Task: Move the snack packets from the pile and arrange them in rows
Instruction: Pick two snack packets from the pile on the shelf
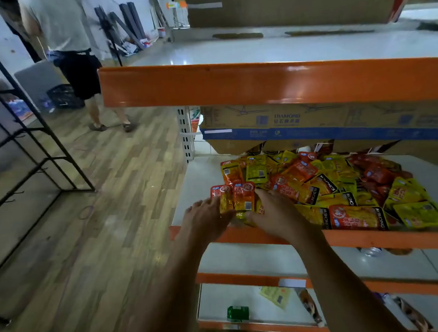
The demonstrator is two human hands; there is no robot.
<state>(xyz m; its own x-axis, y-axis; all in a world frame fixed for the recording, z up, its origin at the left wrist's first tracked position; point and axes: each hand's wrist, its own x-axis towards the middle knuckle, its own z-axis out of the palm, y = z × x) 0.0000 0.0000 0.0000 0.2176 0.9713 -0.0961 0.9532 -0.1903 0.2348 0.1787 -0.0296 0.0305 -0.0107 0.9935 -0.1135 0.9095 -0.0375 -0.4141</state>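
Observation:
A pile of red and yellow snack packets (342, 186) covers the middle shelf (196, 182) of an orange-edged rack. At the pile's front left, two upright red-topped packets (236, 196) stand side by side near the shelf's front edge. My left hand (205, 218) touches them from the left with straight fingers. My right hand (274, 213) lies against them from the right, its fingers over more packets; whether it grips one is hidden.
A cardboard box (312, 124) hangs low over the back of the pile. The orange beam (272, 83) of the upper shelf juts out above. Lower shelves hold a green packet (237, 313) and a yellow one (276, 295). A person (73, 59) stands on the wooden floor at left, by a black rack (19, 152).

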